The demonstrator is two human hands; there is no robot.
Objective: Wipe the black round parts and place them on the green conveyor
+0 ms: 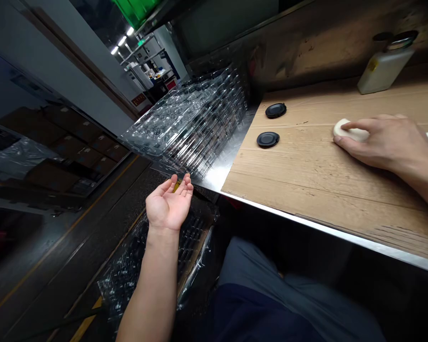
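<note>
Right hand (385, 142), I judge, grips a white pad (349, 130) against the counter (306, 199); left hand (167, 205) lies open, palm up, empty.

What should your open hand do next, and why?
Probably the left hand should reach over and pick up the nearer black disc. It is empty and palm up, while the right hand is already on the white pad on the wooden bench top.

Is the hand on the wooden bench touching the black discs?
No, the right hand holds a white pad, well apart from both black discs.
</note>
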